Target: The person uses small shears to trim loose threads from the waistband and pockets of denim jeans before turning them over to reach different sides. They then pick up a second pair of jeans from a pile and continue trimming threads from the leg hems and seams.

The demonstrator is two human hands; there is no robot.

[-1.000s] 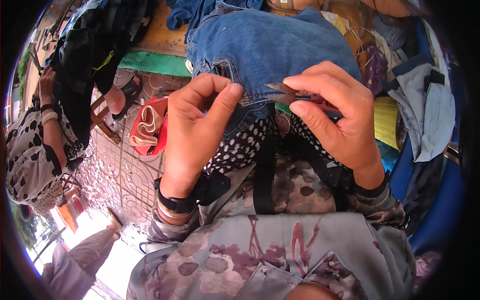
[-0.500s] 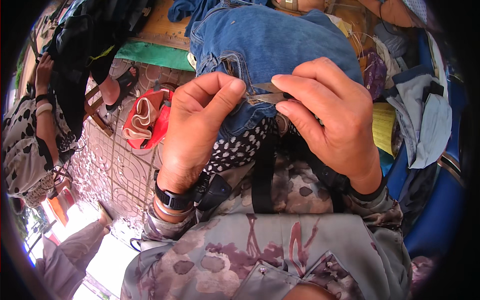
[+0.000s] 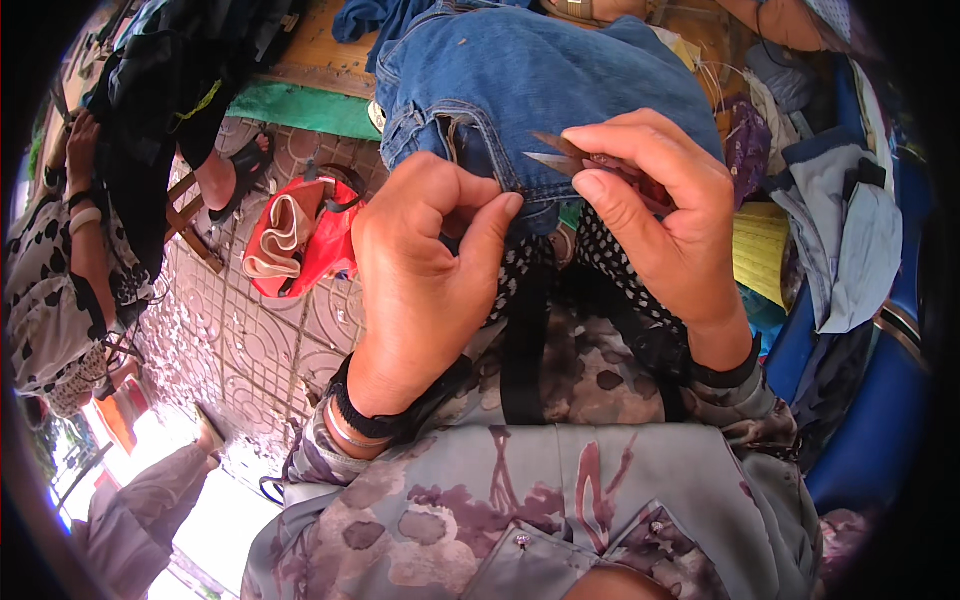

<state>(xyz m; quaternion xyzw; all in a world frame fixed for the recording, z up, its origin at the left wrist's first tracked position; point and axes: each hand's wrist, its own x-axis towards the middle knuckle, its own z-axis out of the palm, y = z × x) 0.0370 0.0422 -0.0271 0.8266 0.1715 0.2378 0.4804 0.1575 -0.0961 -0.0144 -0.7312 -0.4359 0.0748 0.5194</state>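
A pair of blue jeans (image 3: 570, 85) lies over my lap and the table edge, its zip fly (image 3: 453, 140) facing me. My left hand (image 3: 430, 240) pinches the denim at the lower end of the fly, thumb against forefinger. In my right hand (image 3: 660, 205) are small thread snips (image 3: 560, 155), held between thumb and fingers with the blades apart and pointing left. The blade tips stand just right of my left fingertips, over the denim and off the seam. My palm hides most of the snips' handle.
A red bag (image 3: 305, 240) with beige cloth sits on the paved floor at left. A wooden table (image 3: 330, 50) with green edging lies ahead. Folded garments (image 3: 835, 220) and a yellow cloth (image 3: 760, 250) are piled right. Another person's sandalled foot (image 3: 240, 175) is at far left.
My left hand has turned over and regripped the denim lower on the fly. My right hand has drawn the snips back from the seam, up and to the right.
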